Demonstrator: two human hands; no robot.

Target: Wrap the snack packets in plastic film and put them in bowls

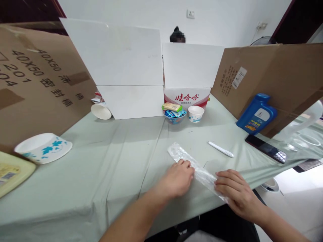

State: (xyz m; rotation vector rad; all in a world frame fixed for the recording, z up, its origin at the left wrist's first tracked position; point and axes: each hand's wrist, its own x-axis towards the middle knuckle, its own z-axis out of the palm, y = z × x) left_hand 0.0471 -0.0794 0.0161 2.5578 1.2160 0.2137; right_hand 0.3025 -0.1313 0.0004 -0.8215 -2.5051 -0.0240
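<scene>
A folded strip of clear, crinkled plastic (204, 176) lies slantwise near the front edge of the pale green tablecloth, its far end pointing up and left. My left hand (179, 178) is closed on the strip around its middle, fingers curled over it. Farther right, my right hand (236, 192) grips the near end, with the fingers bent across it and the thumb side hidden. Just beyond the strip a white pen (220, 149) rests on the cloth, apart from both hands.
A phone (265, 148) and a blue bottle (256, 115) stand right, by a brown carton (267, 77). At the back are a bowl of snack packets (175, 117), a paper cup (195, 114) and white boards (131, 101). Left lies a tipped paper bowl (46, 148) beside a yellow container (15, 173).
</scene>
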